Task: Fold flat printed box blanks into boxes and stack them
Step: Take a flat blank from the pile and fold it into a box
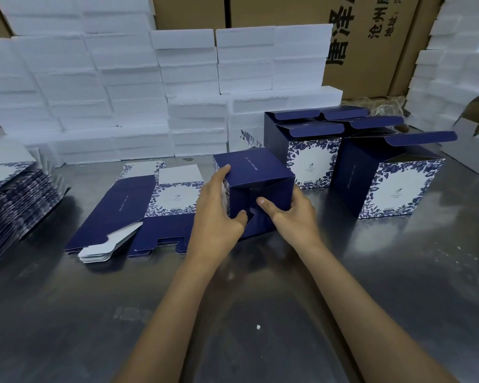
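Two bare hands hold a half-folded navy box (pixel 256 189) tipped on its side on the metal table (pixel 260 313), its bottom flaps turned toward the person. Taking that box as the landmark, the left hand (pixel 219 214) grips its left side, fingers curled up along the left edge to the top corner and the thumb hooked over the lower left flap. The right hand (pixel 291 214) wraps the box's right side, its thumb pressing the flaps at the middle of the bottom face while the other fingers lie behind the box, out of sight. Just left of the box, partly under the left hand, lies a low pile of flat blanks (pixel 138 214), navy with a white and blue floral panel, white tabs jutting from the near edge. Far left of the box, at the table's edge, sits a taller fanned stack of blanks (pixel 14 200). Just right of the box and a little behind it stand finished boxes (pixel 310 150), upright with their top flaps open; the nearest of them, a large upright box (pixel 385 181), stands farther right. Behind the box rises a wall of white foam blocks (pixel 138 92), with brown cartons (pixel 371 45) bearing black printed characters behind those.
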